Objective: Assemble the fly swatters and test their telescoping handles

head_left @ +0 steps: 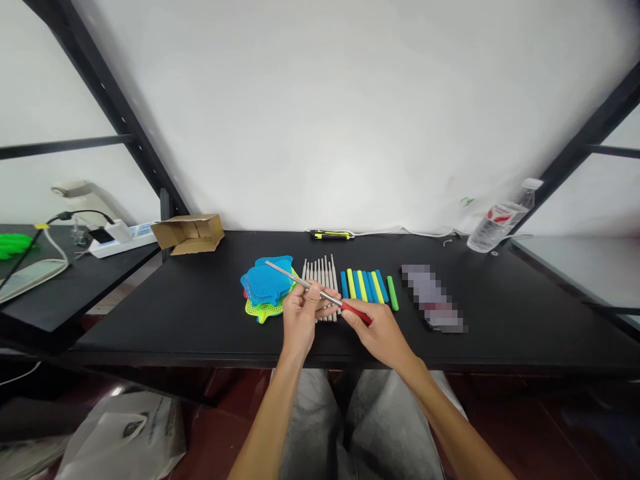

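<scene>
A slim silver metal rod with a red tubular handle [331, 298] is held in both hands above the near middle of the table. Its long axis is slanted from far left, where the bare tip is seen over the mesh pieces, to near right, where the handle ends. The metal shaft is pinched by the left hand [300, 315], with thumb and fingers closed about it; the red handle is gripped by the right hand [379, 328], so the right hand is nearer to the handle and the left to the tip.

Beneath the hands, a row of grey metal rods [321, 270] is laid pointing near to far, partly hidden by the left hand. To the left, blue and yellow-green perforated plastic sheets [270, 281] are piled. To the right, blue and yellow tubes [365, 285] are lined up, with one green tube [393, 293] set slightly apart. Farther right, a dark flat phone-like object [434, 299] is seen, its face blurred out.
</scene>
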